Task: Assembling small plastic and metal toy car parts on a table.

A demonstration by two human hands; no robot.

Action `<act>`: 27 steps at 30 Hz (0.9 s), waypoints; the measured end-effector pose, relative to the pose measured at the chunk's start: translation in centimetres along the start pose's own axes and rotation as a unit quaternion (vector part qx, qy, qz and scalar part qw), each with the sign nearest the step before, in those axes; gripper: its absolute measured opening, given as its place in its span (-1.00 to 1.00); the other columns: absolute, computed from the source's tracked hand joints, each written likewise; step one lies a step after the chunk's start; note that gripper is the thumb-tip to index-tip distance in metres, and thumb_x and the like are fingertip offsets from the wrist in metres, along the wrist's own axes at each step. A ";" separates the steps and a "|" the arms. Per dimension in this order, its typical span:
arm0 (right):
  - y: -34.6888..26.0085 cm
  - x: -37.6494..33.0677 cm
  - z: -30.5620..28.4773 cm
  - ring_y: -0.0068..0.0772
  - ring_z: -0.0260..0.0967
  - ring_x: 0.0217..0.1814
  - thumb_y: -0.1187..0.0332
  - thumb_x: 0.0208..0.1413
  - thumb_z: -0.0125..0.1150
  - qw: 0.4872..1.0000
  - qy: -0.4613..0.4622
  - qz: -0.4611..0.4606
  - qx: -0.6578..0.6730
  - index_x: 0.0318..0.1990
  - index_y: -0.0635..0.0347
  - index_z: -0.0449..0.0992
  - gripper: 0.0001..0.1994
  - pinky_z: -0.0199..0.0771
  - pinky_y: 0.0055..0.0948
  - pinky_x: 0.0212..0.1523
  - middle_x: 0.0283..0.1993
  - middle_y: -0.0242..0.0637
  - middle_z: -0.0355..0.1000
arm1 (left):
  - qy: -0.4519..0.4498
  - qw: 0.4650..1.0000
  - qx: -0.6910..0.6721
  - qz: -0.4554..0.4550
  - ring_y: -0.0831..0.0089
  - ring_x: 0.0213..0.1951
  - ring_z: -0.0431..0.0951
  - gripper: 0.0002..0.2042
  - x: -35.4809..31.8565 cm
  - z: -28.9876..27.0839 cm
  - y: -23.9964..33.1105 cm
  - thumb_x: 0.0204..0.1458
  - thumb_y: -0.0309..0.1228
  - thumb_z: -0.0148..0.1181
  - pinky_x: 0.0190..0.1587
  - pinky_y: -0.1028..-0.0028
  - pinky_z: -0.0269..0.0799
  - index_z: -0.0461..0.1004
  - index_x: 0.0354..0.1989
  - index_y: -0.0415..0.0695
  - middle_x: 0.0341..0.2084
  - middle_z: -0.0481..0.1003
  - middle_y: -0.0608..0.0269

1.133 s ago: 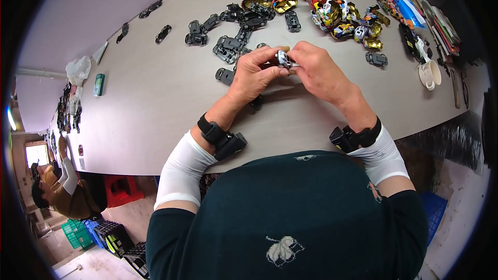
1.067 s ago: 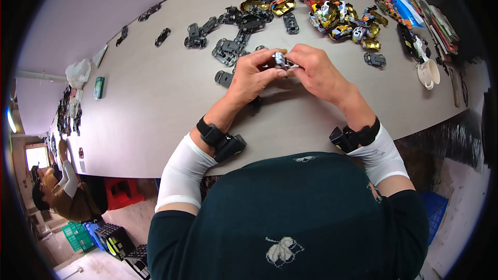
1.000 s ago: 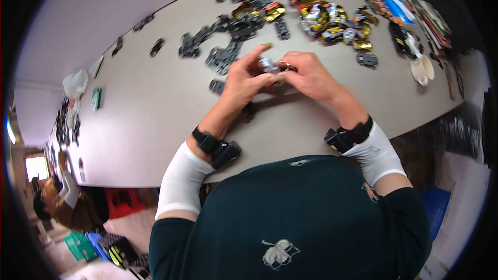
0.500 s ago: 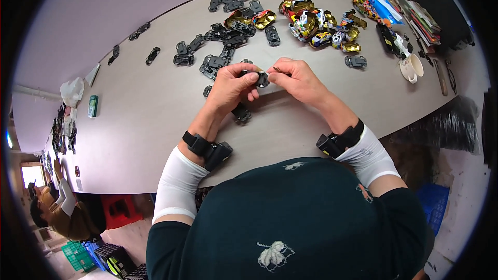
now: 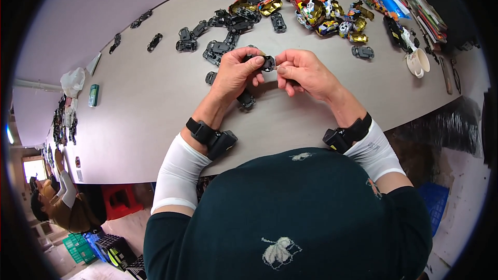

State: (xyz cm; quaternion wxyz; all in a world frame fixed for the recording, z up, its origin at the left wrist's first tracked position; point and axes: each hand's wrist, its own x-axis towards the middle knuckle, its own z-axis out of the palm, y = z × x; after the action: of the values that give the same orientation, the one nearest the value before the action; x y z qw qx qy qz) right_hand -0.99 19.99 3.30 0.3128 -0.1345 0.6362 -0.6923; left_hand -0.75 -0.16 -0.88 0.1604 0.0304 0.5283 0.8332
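My left hand (image 5: 236, 70) is closed on a black toy car chassis (image 5: 268, 63), held up over the table between thumb and fingers. My right hand (image 5: 306, 72) is pinched at the right end of this chassis. Whatever sits between its fingertips is too small to make out. Just below my left hand lies another dark chassis (image 5: 246, 99), and a further small chassis (image 5: 211, 78) rests left of the wrist. Beyond the hands, several black chassis (image 5: 217, 51) are strewn in a loose heap.
Shiny gold and multicoloured car shells (image 5: 316, 13) are piled at the far right. A lone grey chassis (image 5: 362, 52), a white mug (image 5: 417, 63) and stacked papers (image 5: 423, 13) stand at right. A green box (image 5: 93, 95) lies left. A co-worker (image 5: 67, 202) sits at the lower left.
My right fingertips have gone from beside the chassis, with a small dark piece showing, to its right end. The chassis is now turned more level. The whole view has shifted slightly.
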 end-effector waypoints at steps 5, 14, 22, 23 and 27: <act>0.7 0.7 -0.3 -0.69 0.23 -0.66 0.44 0.10 0.00 0.999 -0.006 -0.041 -0.005 -0.21 0.38 0.37 -0.82 0.20 -0.73 -0.63 -0.55 -0.32 0.39 | 0.011 1.000 0.021 0.004 0.49 -0.63 0.48 -0.78 -0.1 0.0 0.0 -0.02 -0.43 0.20 -0.66 0.62 0.38 0.41 -0.22 -0.25 -0.50 0.48 0.21; 1.2 1.2 -0.5 -0.73 0.17 -0.66 0.45 0.10 0.01 0.999 -0.007 -0.039 0.009 -0.24 0.38 0.39 -0.84 0.17 -0.72 -0.65 -0.58 -0.39 0.35 | 0.031 0.999 0.037 0.022 0.52 -0.64 0.48 -0.81 -0.1 0.4 0.2 -0.01 -0.46 0.18 -0.67 0.64 0.38 0.41 -0.27 -0.31 -0.53 0.47 0.21; 1.8 2.1 0.1 -0.79 0.11 -0.65 0.45 0.13 -0.02 0.993 0.062 -0.062 -0.077 -0.22 0.33 0.44 -0.84 0.10 -0.76 -0.67 -0.60 -0.49 0.29 | 0.093 0.984 0.144 0.051 0.59 -0.67 0.46 -0.84 -0.2 1.3 0.8 0.00 -0.49 0.15 -0.71 0.67 0.34 0.42 -0.31 -0.33 -0.59 0.45 0.23; 2.0 2.2 0.0 -0.79 0.11 -0.65 0.45 0.13 -0.02 0.993 0.062 -0.061 -0.077 -0.22 0.33 0.44 -0.84 0.10 -0.76 -0.67 -0.60 -0.49 0.29 | 0.104 0.977 0.181 0.052 0.59 -0.67 0.45 -0.84 -0.2 1.4 0.9 0.00 -0.49 0.15 -0.72 0.67 0.33 0.42 -0.31 -0.34 -0.60 0.45 0.24; 2.0 2.4 -0.4 -0.76 0.11 -0.67 0.43 0.14 -0.02 0.995 0.037 -0.052 -0.070 -0.22 0.33 0.41 -0.85 0.11 -0.75 -0.67 -0.60 -0.45 0.30 | 0.093 0.969 0.227 0.031 0.59 -0.67 0.45 -0.83 -0.2 1.1 1.3 0.00 -0.49 0.15 -0.71 0.67 0.32 0.42 -0.30 -0.34 -0.61 0.45 0.24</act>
State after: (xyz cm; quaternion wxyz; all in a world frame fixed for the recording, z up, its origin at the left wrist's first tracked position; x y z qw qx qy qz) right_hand -2.58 18.85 0.76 0.2423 -0.1638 0.6864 -0.6659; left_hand -0.62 0.25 0.76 0.0738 0.0044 0.7151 0.6951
